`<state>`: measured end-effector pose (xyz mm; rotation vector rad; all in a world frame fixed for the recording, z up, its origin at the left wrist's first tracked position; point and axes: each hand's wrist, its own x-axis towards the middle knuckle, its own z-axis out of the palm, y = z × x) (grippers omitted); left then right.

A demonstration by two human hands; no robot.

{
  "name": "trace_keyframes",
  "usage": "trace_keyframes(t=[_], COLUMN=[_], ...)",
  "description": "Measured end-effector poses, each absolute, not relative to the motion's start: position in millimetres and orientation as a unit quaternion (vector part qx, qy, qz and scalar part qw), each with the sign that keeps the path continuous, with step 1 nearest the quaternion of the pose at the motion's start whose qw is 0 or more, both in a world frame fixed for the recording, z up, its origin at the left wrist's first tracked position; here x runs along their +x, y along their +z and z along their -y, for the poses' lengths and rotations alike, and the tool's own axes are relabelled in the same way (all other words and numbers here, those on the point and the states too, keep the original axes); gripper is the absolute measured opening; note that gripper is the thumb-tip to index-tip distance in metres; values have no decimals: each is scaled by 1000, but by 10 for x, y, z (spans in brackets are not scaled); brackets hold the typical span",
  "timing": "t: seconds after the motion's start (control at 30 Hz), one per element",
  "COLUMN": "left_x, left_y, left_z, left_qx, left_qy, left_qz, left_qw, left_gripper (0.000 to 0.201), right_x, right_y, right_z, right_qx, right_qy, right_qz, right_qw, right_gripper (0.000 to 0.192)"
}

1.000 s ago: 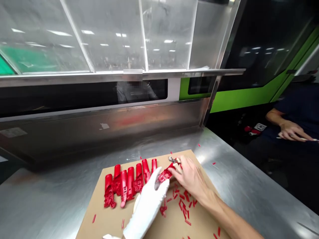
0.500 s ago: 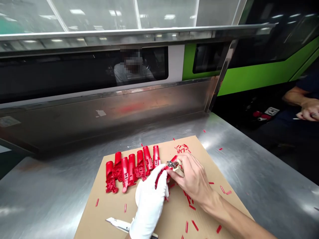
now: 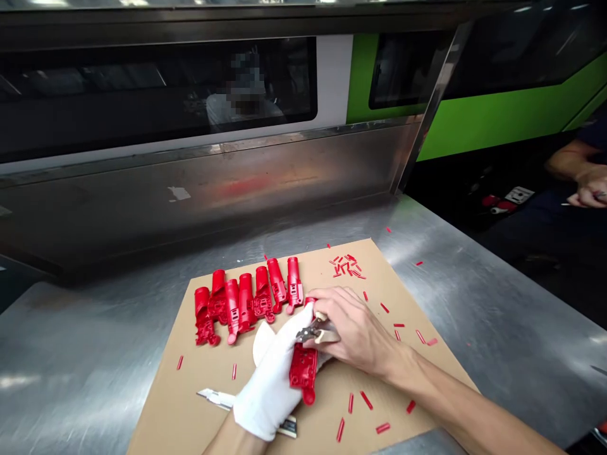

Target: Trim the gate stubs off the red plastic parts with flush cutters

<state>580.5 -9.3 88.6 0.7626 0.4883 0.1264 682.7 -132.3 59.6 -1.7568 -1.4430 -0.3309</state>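
Observation:
My left hand (image 3: pixel 277 373), in a white glove, is wrapped round a red plastic housing (image 3: pixel 303 366). The housing's ribbed inner side faces up and its rounded tip points toward me. My bare right hand (image 3: pixel 358 328) is closed on side cutters (image 3: pixel 313 333) with pale handles. The metal jaws lie over the upper part of the housing; whether they touch it I cannot tell. Several similar red housings (image 3: pixel 245 303) stand in a row on the cardboard (image 3: pixel 180 404), left of my hands. Partly under my left wrist lies a utility knife (image 3: pixel 215 397).
Small red plastic offcuts (image 3: pixel 348 266) form a pile at the cardboard's far right, with others scattered nearer. A steel table (image 3: pixel 95 354) carries the cardboard, backed by a metal panel (image 3: pixel 284 167). Another person's hand (image 3: pixel 592 186) is at the far right.
The red housing has turned so its inner side faces up, tip toward me. The cutters have shifted left and down over it. The view has tilted down.

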Motion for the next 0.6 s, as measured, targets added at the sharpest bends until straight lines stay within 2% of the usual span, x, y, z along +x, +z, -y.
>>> trace_keyframes(t=[0.13, 0.27, 0.37, 0.53, 0.6], left_x=[5788, 5736, 5718, 5722, 5720], left_y=[891, 984, 1033, 1015, 984], left_z=[53, -103, -201, -215, -179], left_qx=[327, 304, 307, 315, 330], left_qy=[64, 89, 118, 149, 173], left_qz=[-219, -225, -258, -271, -272], left_qw=[917, 921, 909, 897, 887], left_gripper=[23, 26, 27, 7, 8], right_x=[6859, 7016, 7064, 6940, 6870], right_y=[617, 644, 638, 665, 697], right_z=[1354, 1454, 1494, 1487, 1478], right_qx=[-742, -784, -790, -780, -781], right_qy=[-104, -74, -50, -43, -52], right_qz=[517, 461, 481, 547, 563], right_qw=[413, 408, 377, 303, 265], right_gripper=[41, 34, 30, 34, 36])
